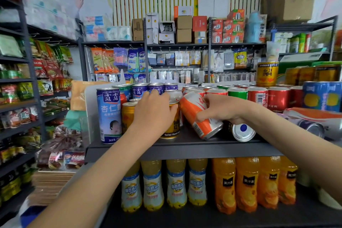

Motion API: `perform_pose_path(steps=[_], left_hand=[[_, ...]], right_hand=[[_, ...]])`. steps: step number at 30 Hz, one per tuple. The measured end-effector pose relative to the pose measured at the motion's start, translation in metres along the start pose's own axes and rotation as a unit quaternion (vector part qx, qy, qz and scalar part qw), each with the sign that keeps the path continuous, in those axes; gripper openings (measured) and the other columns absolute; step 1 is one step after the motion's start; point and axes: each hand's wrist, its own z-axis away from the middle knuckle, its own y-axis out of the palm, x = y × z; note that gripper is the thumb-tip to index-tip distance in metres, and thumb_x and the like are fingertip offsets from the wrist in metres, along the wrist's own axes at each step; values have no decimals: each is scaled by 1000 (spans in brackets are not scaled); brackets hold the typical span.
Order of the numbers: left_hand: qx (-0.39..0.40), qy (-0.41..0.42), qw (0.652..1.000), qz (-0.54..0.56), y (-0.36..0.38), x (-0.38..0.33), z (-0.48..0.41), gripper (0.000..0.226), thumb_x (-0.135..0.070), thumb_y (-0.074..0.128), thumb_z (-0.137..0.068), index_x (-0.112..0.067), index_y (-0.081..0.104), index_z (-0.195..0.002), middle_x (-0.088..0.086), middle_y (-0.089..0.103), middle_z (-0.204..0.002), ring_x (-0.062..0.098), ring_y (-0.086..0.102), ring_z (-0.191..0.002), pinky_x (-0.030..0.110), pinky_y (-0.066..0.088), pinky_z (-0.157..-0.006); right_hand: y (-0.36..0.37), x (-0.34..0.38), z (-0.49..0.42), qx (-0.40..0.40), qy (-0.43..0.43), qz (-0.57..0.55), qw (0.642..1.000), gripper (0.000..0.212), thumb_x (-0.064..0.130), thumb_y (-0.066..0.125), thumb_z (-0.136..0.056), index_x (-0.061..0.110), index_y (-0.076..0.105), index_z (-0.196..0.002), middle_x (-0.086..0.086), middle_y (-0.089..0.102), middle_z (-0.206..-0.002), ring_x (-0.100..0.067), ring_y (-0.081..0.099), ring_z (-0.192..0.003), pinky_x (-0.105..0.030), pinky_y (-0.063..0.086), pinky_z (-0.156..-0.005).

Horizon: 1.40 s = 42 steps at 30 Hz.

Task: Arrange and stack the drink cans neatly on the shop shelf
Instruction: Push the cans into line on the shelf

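My left hand (154,112) wraps round an upright gold Red Bull can (173,127) near the front of the dark shelf (185,149). My right hand (220,108) grips an orange-and-white can (199,114) that leans tilted to the left. Under my right wrist a dark can (240,131) lies on its side, silver base facing me. A tall blue can (109,114) stands upright at the front left. Another gold can (127,114) stands just left of my left hand. Behind are rows of blue, white, green and red cans.
At the right, orange-and-white cans (314,116) lie on their sides beside upright blue-yellow cans (322,96), with a gold can (266,74) stacked behind. A white divider (90,109) bounds the shelf's left end. Juice bottles (246,183) fill the shelf below. Snack racks stand left.
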Motion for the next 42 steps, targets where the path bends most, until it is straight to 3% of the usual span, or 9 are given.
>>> perform_pose_path(steps=[8, 14, 16, 20, 24, 30, 34, 38, 42], left_hand=[[38, 37, 997, 59, 6, -11, -13, 60, -59, 33, -93, -26, 31, -143, 2, 52, -136, 27, 43, -127, 48, 24, -110], [64, 34, 992, 100, 8, -17, -19, 49, -61, 37, -91, -34, 42, -131, -5, 62, -120, 21, 52, -120, 56, -4, -113], [61, 36, 991, 115, 8, -18, -20, 48, -62, 39, -90, -34, 45, -128, -5, 63, -118, 21, 53, -117, 53, 1, -114], [62, 57, 974, 212, 8, -14, -20, 52, -54, 51, -89, -30, 45, -135, 0, 58, -129, 19, 54, -116, 36, 42, -97], [50, 69, 967, 240, 11, -10, -20, 47, -52, 51, -89, -26, 52, -129, -1, 61, -124, 14, 57, -109, 28, 47, -86], [73, 91, 966, 230, 10, -9, -20, 43, -50, 42, -94, -29, 47, -131, -1, 60, -126, 13, 57, -111, 20, 40, -79], [62, 83, 977, 185, 7, -15, -19, 47, -56, 49, -89, -31, 46, -128, -5, 62, -121, 13, 58, -106, 31, 46, -88], [55, 61, 991, 106, 10, -25, -23, 61, -71, 47, -79, -28, 42, -122, -7, 63, -118, 17, 56, -112, 48, 20, -113], [53, 54, 992, 103, 11, -33, -28, 61, -71, 52, -77, -23, 39, -113, -6, 65, -107, 18, 59, -108, 47, 11, -114]], right_hand=[[0, -5, -4, -10, -59, -8, 998, 61, 17, 79, -72, 12, 42, -120, -4, 60, -112, -18, 62, -99, -33, 53, -87], [-2, -6, -1, -23, -72, 35, 997, 68, 24, 81, -70, 15, 40, -124, 0, 57, -113, -17, 59, -101, -33, 52, -88], [-1, -6, 0, -27, -72, 25, 997, 70, 22, 80, -71, 14, 37, -125, -1, 55, -113, -17, 58, -101, -33, 52, -87], [0, -7, 1, -13, -90, 0, 996, 93, 15, 78, -71, 27, 18, -142, -7, 50, -123, -25, 56, -108, -41, 51, -92], [-1, -9, 4, -14, -110, -32, 993, 92, 6, 77, -73, 31, 17, -139, -10, 51, -121, -26, 58, -106, -40, 52, -90], [0, -8, -1, -72, -139, 83, 984, 85, 31, 85, -66, 21, 22, -123, -5, 60, -107, -19, 63, -95, -37, 54, -85], [-8, -8, 2, -51, -138, 148, 978, 93, 32, 84, -68, 18, 19, -134, -5, 56, -119, -20, 59, -101, -34, 51, -88], [-31, -13, 13, -71, -102, 227, 966, 93, 39, 79, -72, 20, 20, -142, 4, 49, -124, -17, 52, -104, -32, 43, -88], [-39, -25, 18, -96, -21, 347, 933, 73, 61, 59, -81, 11, 41, -130, -4, 57, -119, -21, 55, -98, -32, 47, -82]])
